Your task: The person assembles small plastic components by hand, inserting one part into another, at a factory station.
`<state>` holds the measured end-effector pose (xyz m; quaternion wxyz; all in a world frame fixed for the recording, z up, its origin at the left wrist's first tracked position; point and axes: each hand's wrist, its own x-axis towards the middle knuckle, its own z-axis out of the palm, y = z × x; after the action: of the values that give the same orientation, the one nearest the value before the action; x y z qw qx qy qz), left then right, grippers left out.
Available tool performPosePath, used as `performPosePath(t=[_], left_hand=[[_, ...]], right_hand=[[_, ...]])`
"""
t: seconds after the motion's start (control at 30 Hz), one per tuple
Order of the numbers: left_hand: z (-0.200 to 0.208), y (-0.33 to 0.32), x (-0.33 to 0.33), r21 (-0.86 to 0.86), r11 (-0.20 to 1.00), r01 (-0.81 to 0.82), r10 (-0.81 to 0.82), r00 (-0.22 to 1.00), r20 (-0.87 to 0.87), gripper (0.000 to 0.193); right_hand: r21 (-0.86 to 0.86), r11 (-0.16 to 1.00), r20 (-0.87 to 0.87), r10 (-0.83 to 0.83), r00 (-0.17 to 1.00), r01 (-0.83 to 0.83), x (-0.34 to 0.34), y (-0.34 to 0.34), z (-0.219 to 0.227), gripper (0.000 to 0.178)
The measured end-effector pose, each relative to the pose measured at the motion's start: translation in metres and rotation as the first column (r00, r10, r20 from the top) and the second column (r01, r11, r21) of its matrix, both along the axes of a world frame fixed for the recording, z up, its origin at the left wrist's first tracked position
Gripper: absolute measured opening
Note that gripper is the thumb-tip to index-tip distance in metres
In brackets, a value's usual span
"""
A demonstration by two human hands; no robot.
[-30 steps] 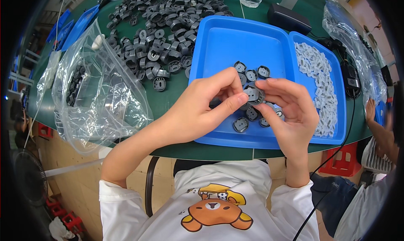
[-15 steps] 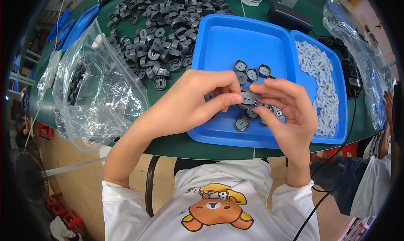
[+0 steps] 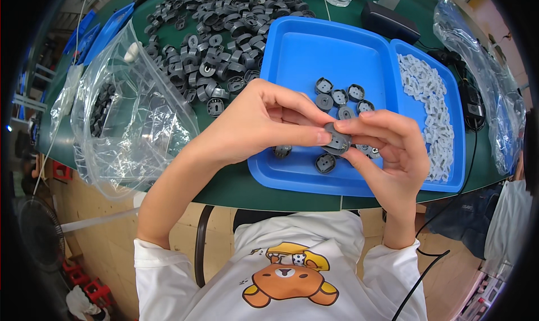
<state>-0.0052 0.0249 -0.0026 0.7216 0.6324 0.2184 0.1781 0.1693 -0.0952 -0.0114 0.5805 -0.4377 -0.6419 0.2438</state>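
Between both hands, above a blue tray (image 3: 325, 35), is a round dark grey plastic housing (image 3: 337, 143) with a lighter insert in its face. My left hand (image 3: 261, 124) presses its thumb and index finger on the housing's left side. From the right, the fingertips and thumb of my right hand (image 3: 393, 147) grip its edge. Several similar housings lie in the tray around and beneath my hands, such as one housing (image 3: 325, 163) near the front and another (image 3: 356, 92) farther back. My hands hide part of this group.
At the right, a narrower blue tray (image 3: 461, 152) holds many small pale plastic pieces (image 3: 429, 113). A large heap of grey plastic rings (image 3: 224, 46) covers the back left of the green table (image 3: 269, 200). A clear plastic bag (image 3: 135, 136) lies left; a black box (image 3: 390, 22) stands behind.
The housing has turned so its face shows more, and my left thumb now presses onto it. My left hand's fingers have closed in nearer the right hand.
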Motion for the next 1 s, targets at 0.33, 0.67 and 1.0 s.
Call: performPosePath(t=[0.33,0.67,1.0], left_hand=[[0.002,-0.017,0.006,0.126,0.986,-0.11,0.088,0.981,0.172,0.034],[-0.001,-0.019,0.003,0.792,0.562,-0.241,0.026,0.961,0.274,0.042],[-0.008,-0.023,0.003,0.841,0.485,-0.24,-0.037,0.955,0.294,0.038]], right_hand=[[-0.093,0.995,-0.193,-0.038,0.981,0.02,-0.002,-0.001,0.002,0.046],[-0.318,0.898,-0.567,0.077,0.82,-0.304,0.002,-0.009,0.016,0.041],[-0.325,0.927,-0.191,0.13,0.973,-0.188,-0.002,-0.009,0.006,0.023]])
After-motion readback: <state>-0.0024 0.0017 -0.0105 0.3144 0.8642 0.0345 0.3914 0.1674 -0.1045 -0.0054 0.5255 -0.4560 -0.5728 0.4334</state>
